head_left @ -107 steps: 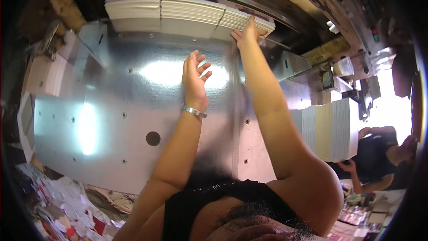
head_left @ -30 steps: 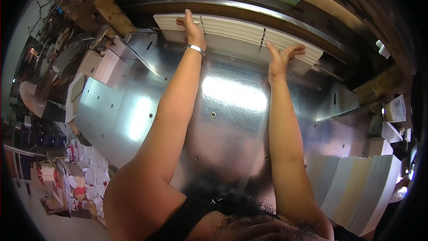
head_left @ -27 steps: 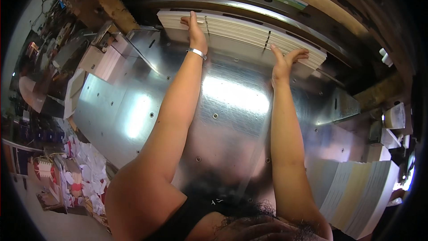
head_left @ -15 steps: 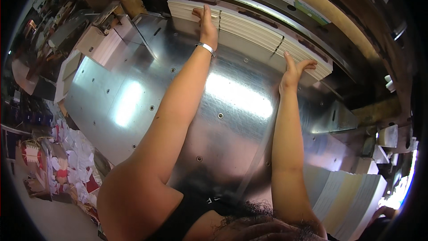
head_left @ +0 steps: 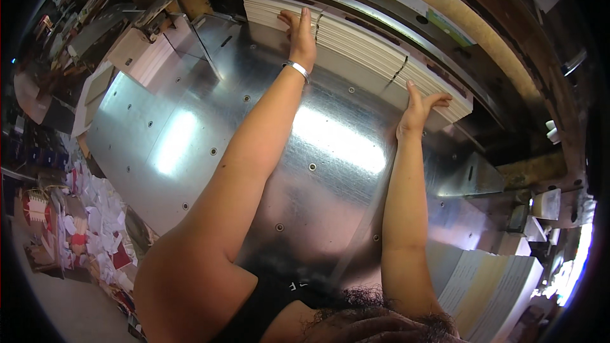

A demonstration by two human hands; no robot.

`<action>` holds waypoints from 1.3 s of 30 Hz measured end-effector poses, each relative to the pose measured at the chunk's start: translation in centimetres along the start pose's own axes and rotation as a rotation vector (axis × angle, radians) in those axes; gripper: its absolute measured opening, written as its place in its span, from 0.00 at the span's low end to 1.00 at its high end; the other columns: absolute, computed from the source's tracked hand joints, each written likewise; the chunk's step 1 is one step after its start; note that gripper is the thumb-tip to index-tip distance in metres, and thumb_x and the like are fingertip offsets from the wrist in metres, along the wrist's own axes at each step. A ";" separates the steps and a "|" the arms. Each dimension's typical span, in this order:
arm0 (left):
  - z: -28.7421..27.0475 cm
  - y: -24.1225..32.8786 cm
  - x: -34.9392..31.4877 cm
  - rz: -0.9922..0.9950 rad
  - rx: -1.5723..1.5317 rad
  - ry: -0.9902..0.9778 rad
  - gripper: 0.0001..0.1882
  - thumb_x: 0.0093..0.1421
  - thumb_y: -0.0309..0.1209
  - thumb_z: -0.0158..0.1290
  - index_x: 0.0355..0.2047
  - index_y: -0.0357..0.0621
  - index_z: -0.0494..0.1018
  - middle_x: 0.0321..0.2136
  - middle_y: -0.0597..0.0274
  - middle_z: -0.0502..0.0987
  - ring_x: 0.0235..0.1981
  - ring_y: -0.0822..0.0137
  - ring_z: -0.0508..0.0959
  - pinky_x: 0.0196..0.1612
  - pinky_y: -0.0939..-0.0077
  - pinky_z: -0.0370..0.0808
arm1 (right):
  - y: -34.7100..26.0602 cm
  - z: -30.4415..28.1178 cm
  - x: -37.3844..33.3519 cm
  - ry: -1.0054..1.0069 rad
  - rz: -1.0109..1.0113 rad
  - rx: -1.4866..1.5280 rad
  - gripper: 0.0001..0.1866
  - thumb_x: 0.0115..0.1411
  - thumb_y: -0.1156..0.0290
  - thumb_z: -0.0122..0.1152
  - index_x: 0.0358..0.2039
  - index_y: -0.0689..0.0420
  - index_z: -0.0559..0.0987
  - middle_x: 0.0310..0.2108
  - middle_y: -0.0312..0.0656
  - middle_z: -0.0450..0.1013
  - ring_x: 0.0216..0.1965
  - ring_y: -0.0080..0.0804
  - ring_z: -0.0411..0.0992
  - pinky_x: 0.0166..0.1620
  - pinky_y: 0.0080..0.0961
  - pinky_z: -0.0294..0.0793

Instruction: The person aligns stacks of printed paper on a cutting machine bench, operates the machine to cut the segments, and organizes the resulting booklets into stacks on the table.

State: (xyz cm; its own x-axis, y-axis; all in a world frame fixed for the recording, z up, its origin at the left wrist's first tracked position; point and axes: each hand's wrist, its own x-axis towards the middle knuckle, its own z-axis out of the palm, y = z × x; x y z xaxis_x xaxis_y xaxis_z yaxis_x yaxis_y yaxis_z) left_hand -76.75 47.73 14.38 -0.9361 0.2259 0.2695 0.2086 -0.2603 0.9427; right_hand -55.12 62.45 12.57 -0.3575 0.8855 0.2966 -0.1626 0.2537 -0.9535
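Note:
A long stack of white paper blocks [head_left: 359, 41] lies at the far side of a shiny metal table [head_left: 330, 197], below a machine's metal bar. Two dark lines run down its near edge. Against its left part rests my left hand [head_left: 303, 41], palm forward and fingers spread, with a silver bracelet at the wrist. My right hand [head_left: 415, 111] is at the right part of the stack, thumb up and fingers stretched to the right along the edge. Neither hand grips anything; both arms reach straight forward over the table.
Another paper stack [head_left: 492, 286] stands at the lower right. At the left, a metal plate [head_left: 197, 44] stands upright beside more stacked paper [head_left: 143, 63]. Paper scraps [head_left: 95, 222] are heaped at the lower left. The machine's heavy beam [head_left: 445, 0] spans the far side.
The view has shifted slightly. Both hands stay against the stack in nearly the same pose, and the stack shows no clear movement.

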 end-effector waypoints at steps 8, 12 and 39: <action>-0.6 0.2 0.4 -0.016 0.006 -0.028 0.49 0.65 0.62 0.31 0.67 0.34 0.25 0.69 0.44 0.21 0.69 0.36 0.27 0.69 0.55 0.27 | 0.2 0.5 -0.1 0.027 -0.014 -0.006 0.67 0.52 0.48 0.66 0.66 0.66 0.23 0.66 0.64 0.11 0.68 0.47 0.07 0.65 0.45 0.12; 1.1 0.6 -1.3 -0.017 0.020 -0.010 0.57 0.61 0.59 0.46 0.66 0.31 0.24 0.68 0.40 0.20 0.69 0.45 0.23 0.69 0.59 0.26 | 0.1 0.1 -0.4 0.032 -0.001 0.010 0.67 0.52 0.48 0.66 0.65 0.66 0.22 0.66 0.65 0.11 0.68 0.47 0.06 0.65 0.45 0.12; 4.3 -0.8 -3.3 0.099 0.455 0.027 0.79 0.36 0.56 0.72 0.65 0.23 0.26 0.66 0.27 0.26 0.70 0.44 0.27 0.71 0.62 0.35 | -0.2 0.2 -0.1 0.026 -0.025 -0.049 0.71 0.48 0.48 0.69 0.64 0.68 0.21 0.65 0.68 0.10 0.67 0.51 0.06 0.66 0.45 0.12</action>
State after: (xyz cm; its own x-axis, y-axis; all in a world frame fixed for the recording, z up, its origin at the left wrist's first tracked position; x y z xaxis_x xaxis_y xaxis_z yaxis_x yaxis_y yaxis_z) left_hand -72.60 51.20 13.54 -0.9112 0.1947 0.3631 0.3948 0.1602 0.9047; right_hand -55.21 62.21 12.72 -0.3295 0.8886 0.3192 -0.1261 0.2937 -0.9476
